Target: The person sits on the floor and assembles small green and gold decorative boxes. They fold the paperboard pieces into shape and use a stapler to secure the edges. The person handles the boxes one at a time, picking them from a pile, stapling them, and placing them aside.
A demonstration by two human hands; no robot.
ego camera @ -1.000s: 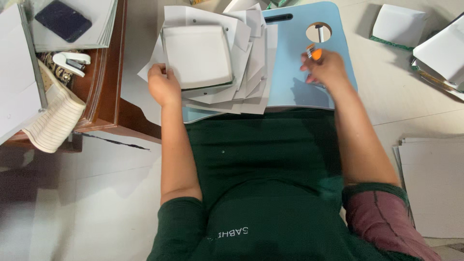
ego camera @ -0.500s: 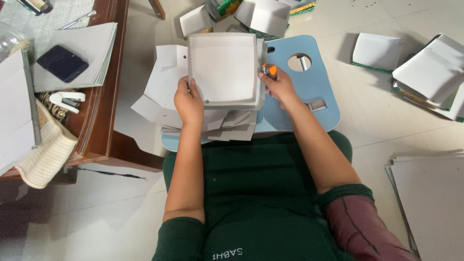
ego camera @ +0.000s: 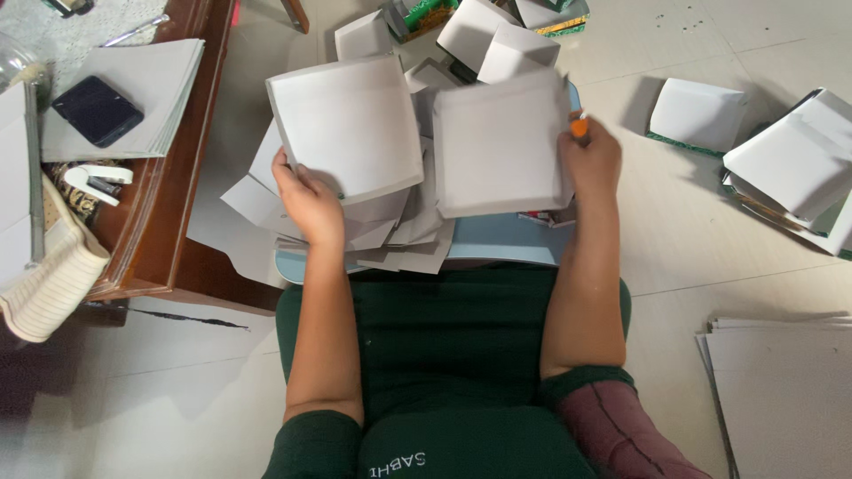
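My left hand point(ego camera: 308, 197) grips the lower left corner of a white folded cardboard box tray point(ego camera: 346, 124), raised over a heap of white card pieces point(ego camera: 390, 231). My right hand point(ego camera: 590, 155) holds the right edge of a second white box tray point(ego camera: 497, 142) and also keeps a small orange-handled tool point(ego camera: 579, 127) between its fingers. The two trays are side by side, slightly apart, above a light blue lap table point(ego camera: 501, 239) across my lap.
A wooden table point(ego camera: 182, 177) at left carries a paper stack point(ego camera: 133, 84), a dark phone point(ego camera: 96, 110), a white stapler point(ego camera: 96, 177) and a striped cloth point(ego camera: 49, 284). Folded white boxes point(ego camera: 781, 151) lie on the floor at right and behind. Flat card sheets point(ego camera: 781, 390) lie lower right.
One stacked tray, held by both hands, has become two: my left hand moved one left, my right carried the other right. The view shifted slightly.
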